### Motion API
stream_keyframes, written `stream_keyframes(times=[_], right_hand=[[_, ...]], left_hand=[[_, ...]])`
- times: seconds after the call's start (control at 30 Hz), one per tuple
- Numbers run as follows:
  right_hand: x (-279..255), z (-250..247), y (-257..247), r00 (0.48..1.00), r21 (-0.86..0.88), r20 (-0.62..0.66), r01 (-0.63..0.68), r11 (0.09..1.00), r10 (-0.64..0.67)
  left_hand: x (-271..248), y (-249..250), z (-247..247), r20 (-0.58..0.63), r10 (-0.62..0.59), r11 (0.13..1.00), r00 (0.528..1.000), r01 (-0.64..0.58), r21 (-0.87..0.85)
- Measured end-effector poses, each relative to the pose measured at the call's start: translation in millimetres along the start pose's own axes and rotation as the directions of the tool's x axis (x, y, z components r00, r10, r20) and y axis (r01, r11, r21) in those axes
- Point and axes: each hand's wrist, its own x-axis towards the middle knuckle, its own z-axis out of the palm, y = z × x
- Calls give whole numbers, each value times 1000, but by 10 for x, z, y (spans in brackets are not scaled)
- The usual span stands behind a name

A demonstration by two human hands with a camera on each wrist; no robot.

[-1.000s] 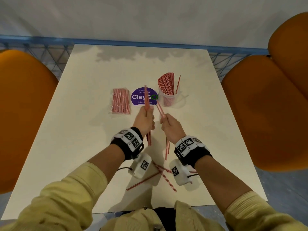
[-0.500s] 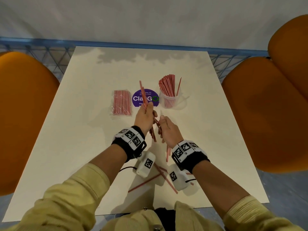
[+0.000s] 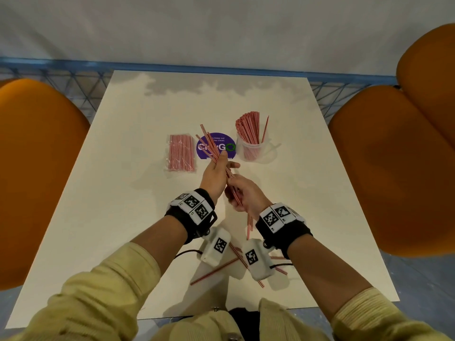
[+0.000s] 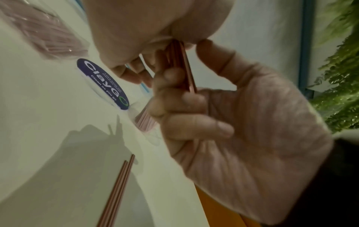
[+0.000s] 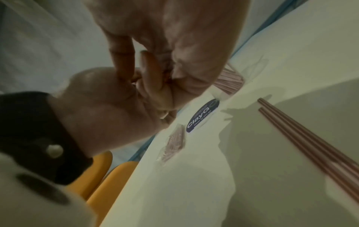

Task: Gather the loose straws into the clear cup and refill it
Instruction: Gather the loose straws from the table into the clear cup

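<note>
From the head view, your left hand holds a small bunch of straws with its fingers curled round them. The straws fan out past your fingertips, over the purple sticker. Your right hand is just beside your left hand and grips the low end of the same bunch. The clear cup stands past your right hand, full of upright straws. A sealed pack of straws lies past your left hand, on the other side of the sticker. More loose straws lie on the tabletop under your wrists, near your body.

From the left wrist view, your right hand has its fingers curled round the bunch. Two loose straws lie on the tabletop below it.

From the right wrist view, your left hand meets your right hand, with fingers bent close together. Loose straws lie to the side, and the pack sits beyond.
</note>
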Motion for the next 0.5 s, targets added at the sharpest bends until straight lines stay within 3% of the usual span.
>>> stream_keyframes(times=[0.13,0.3,0.4,0.5], right_hand=[[-6,-16,-13,984,-306,-92,121,944,-156],[25,-55,22,921,-688,-154,160,708,-357],[57,-58,64,911,-792,-132,140,594,-390],[69,-60,106,913,-807,-122,137,575,-389]], left_hand=[[-14,8,19,27,-47,997,999,48,-64],[-35,-35,53,56,-43,999,997,45,-29],[-62,-64,85,83,-51,999,995,51,4],[-85,-53,100,108,-13,999,994,8,50]])
